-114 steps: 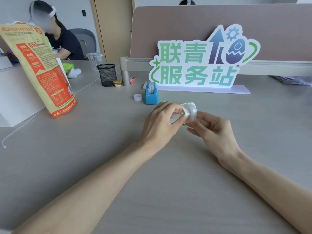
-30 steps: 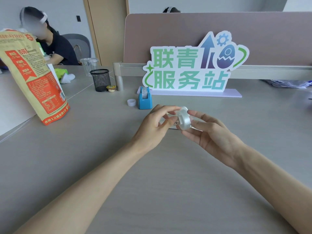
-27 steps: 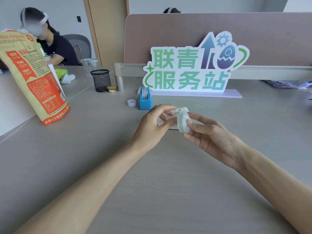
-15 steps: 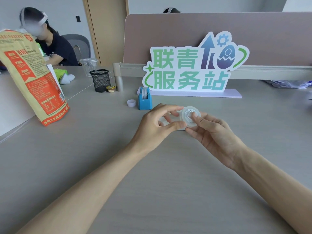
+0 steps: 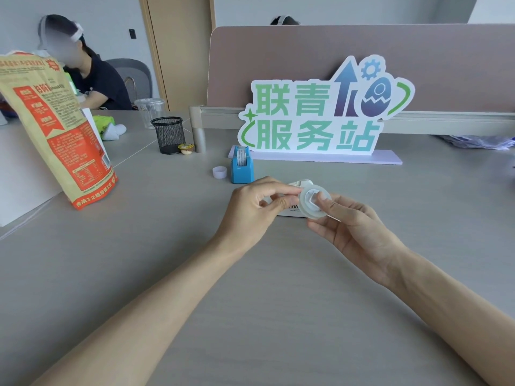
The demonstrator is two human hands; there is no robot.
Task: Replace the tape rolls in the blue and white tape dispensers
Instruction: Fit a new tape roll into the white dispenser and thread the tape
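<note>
Head view: tape roll (image 5: 314,202) is up off the desk (image 5: 278,302), just in front of the white dispenser (image 5: 289,212). Right hand (image 5: 354,228) pinches it, thumb on hub; left hand (image 5: 250,211) fingers (image 5: 287,190) nip its edge. Risk: thin pinch, so the roll could slip and the hub seat crooked.

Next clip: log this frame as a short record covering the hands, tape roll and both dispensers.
right hand: holds tape roll, thumb on its white core
left hand: fingers curled at the roll's edge; grip unclear
white dispenser: on table behind the hands, mostly hidden
blue dispenser: upright near the sign, tape inside
stage: roll not yet in white dispenser
</note>
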